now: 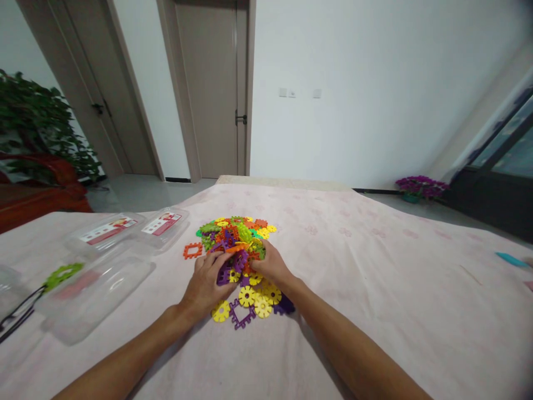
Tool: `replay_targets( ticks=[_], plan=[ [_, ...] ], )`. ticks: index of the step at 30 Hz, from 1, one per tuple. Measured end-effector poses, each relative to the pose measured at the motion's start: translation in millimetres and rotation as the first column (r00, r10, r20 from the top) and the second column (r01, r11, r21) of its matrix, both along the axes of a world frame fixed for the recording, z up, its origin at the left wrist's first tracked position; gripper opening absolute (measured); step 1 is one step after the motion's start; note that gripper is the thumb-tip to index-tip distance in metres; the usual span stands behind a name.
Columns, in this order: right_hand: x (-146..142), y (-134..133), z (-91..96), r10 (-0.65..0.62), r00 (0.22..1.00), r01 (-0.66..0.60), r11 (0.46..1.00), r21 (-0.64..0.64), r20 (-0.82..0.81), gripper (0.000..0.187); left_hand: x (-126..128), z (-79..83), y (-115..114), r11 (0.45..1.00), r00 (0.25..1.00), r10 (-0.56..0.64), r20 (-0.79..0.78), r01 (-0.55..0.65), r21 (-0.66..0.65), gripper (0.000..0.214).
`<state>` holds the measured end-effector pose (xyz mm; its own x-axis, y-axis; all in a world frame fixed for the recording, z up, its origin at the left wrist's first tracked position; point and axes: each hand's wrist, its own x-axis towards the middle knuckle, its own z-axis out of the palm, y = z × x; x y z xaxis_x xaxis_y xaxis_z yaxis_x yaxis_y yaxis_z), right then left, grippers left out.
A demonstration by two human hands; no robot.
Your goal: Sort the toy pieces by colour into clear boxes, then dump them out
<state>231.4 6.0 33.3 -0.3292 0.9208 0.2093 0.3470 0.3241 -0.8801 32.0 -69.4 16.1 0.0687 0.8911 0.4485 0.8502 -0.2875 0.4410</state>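
A heap of flat plastic interlocking pieces (235,233) in yellow, purple, orange and green lies on a pink patterned cloth (375,289). My left hand (206,283) rests on the near side of the heap, fingers curled on a purple piece (225,273). My right hand (272,264) lies on the heap's right side, fingers bent into the pieces; what they grip is hidden. Yellow gear-shaped pieces (260,297) and a purple square frame (241,315) lie just below my hands. One orange square frame (192,250) sits apart to the left.
Several clear plastic boxes stand at the left: two lidded ones with red labels (162,225) and a larger one nearer (95,289). A green piece (62,274) and black glasses (19,314) lie at far left. A teal object (512,259) is at the right edge.
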Motion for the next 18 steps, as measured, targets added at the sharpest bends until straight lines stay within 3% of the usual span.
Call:
replay_targets(
  ticks=[3,8,10,13,16,18],
  plan=[
    [-11,9,10.0,0.019,0.999,-0.022,0.998,-0.054,-0.049,0.051,1,4.0,8,0.999,0.984,0.04,0.176,-0.045,0.026,0.048],
    [-30,23,46.1,0.025,1.0,-0.026,0.998,0.053,0.012,0.047,-4,33.7,23,1.0,0.877,0.019,0.481,-0.005,-0.031,0.055],
    [-35,32,61.1,0.059,0.996,-0.066,0.99,0.126,0.063,0.049,-11,46.7,29,0.995,0.881,0.095,0.463,-0.087,-0.041,0.055],
    [-33,52,72.5,0.073,0.982,-0.105,0.977,0.187,0.172,0.056,-24,53.7,39,0.956,0.919,0.284,0.273,-0.293,-0.008,0.05],
    [-17,77,64.7,-0.081,0.941,0.01,0.977,0.212,0.328,0.052,-36,43.7,49,0.94,0.934,0.337,0.118,-0.341,0.013,0.056],
    [-1,92,50.4,-0.213,0.869,0.118,0.966,0.231,0.446,0.049,-42,31.6,54,0.949,0.942,0.314,0.12,-0.313,-0.029,0.065]
  ],
)
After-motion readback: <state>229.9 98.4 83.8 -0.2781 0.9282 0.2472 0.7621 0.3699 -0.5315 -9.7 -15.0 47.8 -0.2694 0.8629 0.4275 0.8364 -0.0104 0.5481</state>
